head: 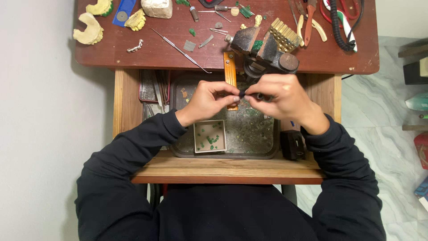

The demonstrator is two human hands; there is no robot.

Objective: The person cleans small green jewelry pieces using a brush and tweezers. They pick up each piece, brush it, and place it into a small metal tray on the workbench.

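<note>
My left hand (208, 101) and my right hand (280, 97) meet above a metal tray (249, 145) in an open wooden drawer. Between the fingertips of both hands I pinch a small dark piece (242, 93); its shape is too small to tell. Just behind the hands a dark bench vise (266, 54) is clamped to the red-brown desk (147, 56). An orange-handled tool (230, 71) hangs from the desk edge beside my left hand. A small square box (209, 136) with green bits lies in the tray below my left wrist.
Yellowish dental casts (90, 29) and a thin metal probe (180, 50) lie on the desk's left side. Red-handled pliers (310, 20) and a coiled black cable (342, 27) sit at the right. A black box (292, 145) rests at the drawer's right end.
</note>
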